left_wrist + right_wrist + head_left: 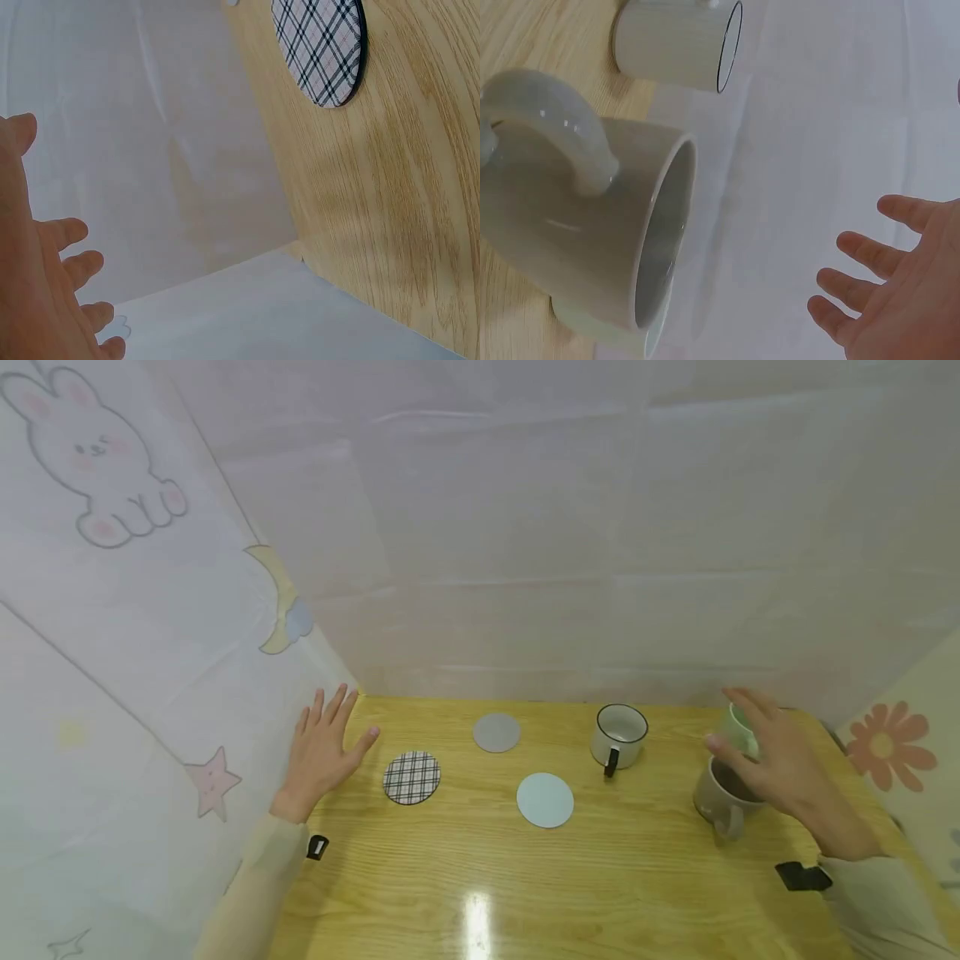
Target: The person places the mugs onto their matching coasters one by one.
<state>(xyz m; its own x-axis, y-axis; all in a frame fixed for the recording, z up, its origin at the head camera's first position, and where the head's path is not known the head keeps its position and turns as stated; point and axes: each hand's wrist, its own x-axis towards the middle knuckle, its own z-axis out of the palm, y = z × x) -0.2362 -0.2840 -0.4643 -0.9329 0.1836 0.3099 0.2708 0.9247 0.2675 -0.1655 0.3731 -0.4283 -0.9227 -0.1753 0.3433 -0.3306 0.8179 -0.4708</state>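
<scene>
My left hand (321,750) is spread with straight fingers at the table's left side, beside a round plaid coaster (412,777). Nothing is in its grasp in the left wrist view. Over the right side hovers my right hand (780,760), fingers extended and holding nothing. Below it stands a grey-beige mug (722,793), its handle toward me, partly covered by the hand. A pale green mug (738,727) is just behind, mostly hidden. Left of these stands a white mug (619,735) with a black rim and black handle. In the right wrist view, the grey-beige mug (577,202) looms close.
A grey round coaster (497,732) lies toward the back of the wooden table (420,877), and a pale blue one (545,800) lies nearer the front. White sheeting (487,568) hangs behind the table, with printed sheeting at both sides.
</scene>
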